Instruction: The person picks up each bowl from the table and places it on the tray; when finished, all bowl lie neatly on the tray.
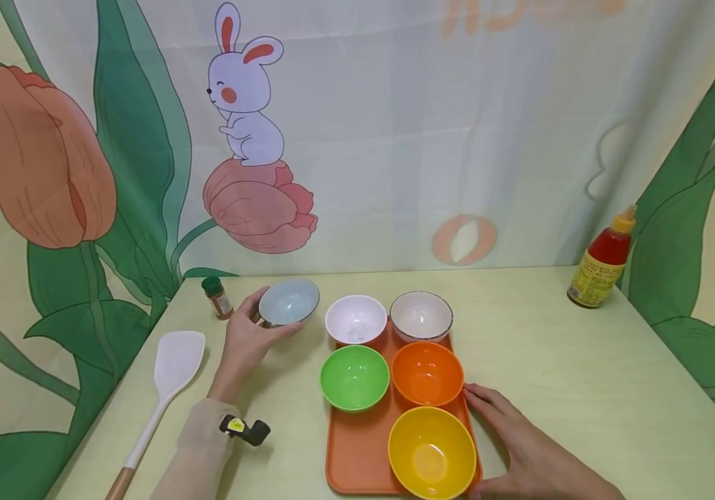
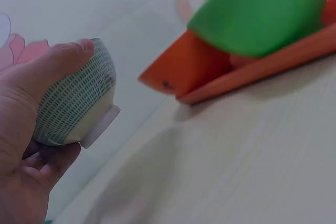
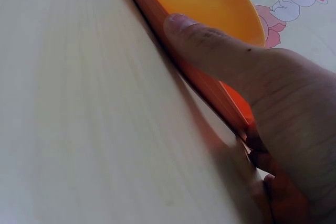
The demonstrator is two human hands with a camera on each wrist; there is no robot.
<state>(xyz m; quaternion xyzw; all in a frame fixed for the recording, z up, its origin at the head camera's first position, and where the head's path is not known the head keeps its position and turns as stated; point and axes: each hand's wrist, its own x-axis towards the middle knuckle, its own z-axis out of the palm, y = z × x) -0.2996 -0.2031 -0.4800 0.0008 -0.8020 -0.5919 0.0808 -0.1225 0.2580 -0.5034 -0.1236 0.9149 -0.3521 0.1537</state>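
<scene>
My left hand (image 1: 249, 340) holds a pale blue bowl (image 1: 290, 303) between thumb and fingers, left of the orange tray (image 1: 357, 479). In the left wrist view the bowl (image 2: 84, 95) is tilted above the table, its outside covered in small green-blue dashes. My right hand (image 1: 520, 444) rests against the tray's right edge, thumb and fingers spread along it. The right wrist view has the thumb touching the tray's side (image 3: 202, 85). On the tray sit a green bowl (image 1: 355, 378), an orange bowl (image 1: 428, 373) and a yellow bowl (image 1: 432, 455).
A white bowl (image 1: 356, 320) and a dark-rimmed off-white bowl (image 1: 421, 316) stand at the tray's far end. At left are a green-capped spice jar (image 1: 217, 298) and a white spatula (image 1: 176, 361). A red sauce bottle (image 1: 604, 260) stands far right. A printed curtain hangs behind.
</scene>
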